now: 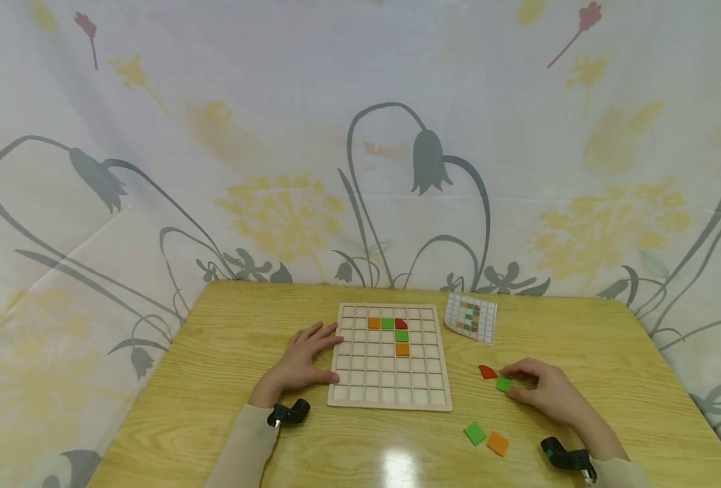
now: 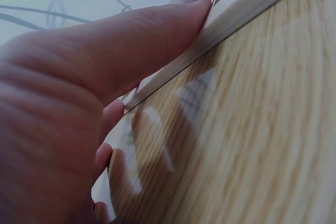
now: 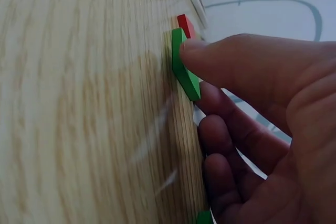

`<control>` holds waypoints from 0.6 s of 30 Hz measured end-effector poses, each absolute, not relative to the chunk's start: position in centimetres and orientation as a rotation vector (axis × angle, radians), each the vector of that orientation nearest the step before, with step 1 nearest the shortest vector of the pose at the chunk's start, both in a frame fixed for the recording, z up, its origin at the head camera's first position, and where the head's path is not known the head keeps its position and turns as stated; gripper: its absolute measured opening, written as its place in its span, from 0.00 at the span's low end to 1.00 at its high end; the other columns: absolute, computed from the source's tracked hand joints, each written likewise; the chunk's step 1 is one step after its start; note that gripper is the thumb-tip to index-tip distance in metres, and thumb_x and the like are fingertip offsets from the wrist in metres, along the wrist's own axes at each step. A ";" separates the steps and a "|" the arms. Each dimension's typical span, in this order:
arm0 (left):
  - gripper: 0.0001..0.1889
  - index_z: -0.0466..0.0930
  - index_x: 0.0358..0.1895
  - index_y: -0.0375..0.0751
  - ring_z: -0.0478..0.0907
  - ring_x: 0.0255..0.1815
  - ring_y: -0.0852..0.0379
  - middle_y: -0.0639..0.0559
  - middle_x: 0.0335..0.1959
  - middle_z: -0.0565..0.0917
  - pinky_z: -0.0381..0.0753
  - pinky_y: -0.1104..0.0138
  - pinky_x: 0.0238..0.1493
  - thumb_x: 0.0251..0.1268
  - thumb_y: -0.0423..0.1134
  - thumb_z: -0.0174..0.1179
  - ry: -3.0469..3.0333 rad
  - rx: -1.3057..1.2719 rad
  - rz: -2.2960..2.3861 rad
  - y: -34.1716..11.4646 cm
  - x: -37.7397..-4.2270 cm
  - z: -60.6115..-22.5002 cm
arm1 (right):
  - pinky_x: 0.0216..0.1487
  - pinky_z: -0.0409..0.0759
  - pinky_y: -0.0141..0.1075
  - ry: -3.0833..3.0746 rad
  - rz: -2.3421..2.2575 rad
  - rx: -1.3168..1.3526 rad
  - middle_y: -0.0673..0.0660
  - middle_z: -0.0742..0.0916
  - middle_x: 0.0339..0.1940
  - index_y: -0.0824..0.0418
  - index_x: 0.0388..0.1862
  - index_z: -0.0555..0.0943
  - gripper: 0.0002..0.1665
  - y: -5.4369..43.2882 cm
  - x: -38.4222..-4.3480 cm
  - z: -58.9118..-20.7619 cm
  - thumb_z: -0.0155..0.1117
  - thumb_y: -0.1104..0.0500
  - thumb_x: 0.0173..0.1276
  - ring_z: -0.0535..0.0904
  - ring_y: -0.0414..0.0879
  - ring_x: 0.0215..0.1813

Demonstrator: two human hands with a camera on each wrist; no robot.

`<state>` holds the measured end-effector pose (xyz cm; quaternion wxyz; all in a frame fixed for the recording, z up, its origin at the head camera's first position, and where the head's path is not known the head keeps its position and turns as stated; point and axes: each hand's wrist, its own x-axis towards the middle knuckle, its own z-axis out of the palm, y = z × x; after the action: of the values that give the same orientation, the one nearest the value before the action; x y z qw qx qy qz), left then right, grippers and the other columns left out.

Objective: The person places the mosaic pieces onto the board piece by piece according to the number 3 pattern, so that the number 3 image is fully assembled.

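Head cam, R hand on flat grn sq, gridded wd board

The head view looks forward and down over the counter; each wrist view faces low along it, close up. Head and right wrist share the touched green tile.

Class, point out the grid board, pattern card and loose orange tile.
Grid board (image 1: 387,364), head view: bare cell near middle
Pattern card (image 1: 471,318), head view: printed middle
Loose orange tile (image 1: 497,444), head view: top face
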<state>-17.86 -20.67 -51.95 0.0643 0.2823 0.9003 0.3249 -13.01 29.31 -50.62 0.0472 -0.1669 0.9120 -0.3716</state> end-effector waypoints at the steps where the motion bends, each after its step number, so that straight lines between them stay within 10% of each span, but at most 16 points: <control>1: 0.39 0.70 0.72 0.45 0.42 0.80 0.40 0.50 0.80 0.56 0.35 0.38 0.72 0.58 0.53 0.71 2.720 0.848 0.978 -20.7 -17.8 -51.9 | 0.45 0.81 0.36 2.777 -1.142 -0.519 0.50 0.86 0.47 0.57 0.51 0.85 0.17 29.4 -13.0 -50.7 0.74 0.56 0.63 0.82 0.42 0.46; 18: 0.39 0.71 0.72 0.45 0.43 0.80 0.39 0.48 0.79 0.57 0.36 0.37 0.72 0.57 0.53 0.71 2.720 0.869 0.991 -20.7 -17.8 -52.0 | 0.45 0.81 0.35 2.764 -1.151 -0.595 0.50 0.85 0.47 0.60 0.54 0.83 0.23 29.6 -13.2 -50.8 0.76 0.56 0.60 0.81 0.39 0.46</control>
<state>-17.78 -20.72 -51.98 0.0595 0.2869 0.8984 0.3272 -13.16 29.58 -50.84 0.0443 -0.1947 0.9046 -0.3765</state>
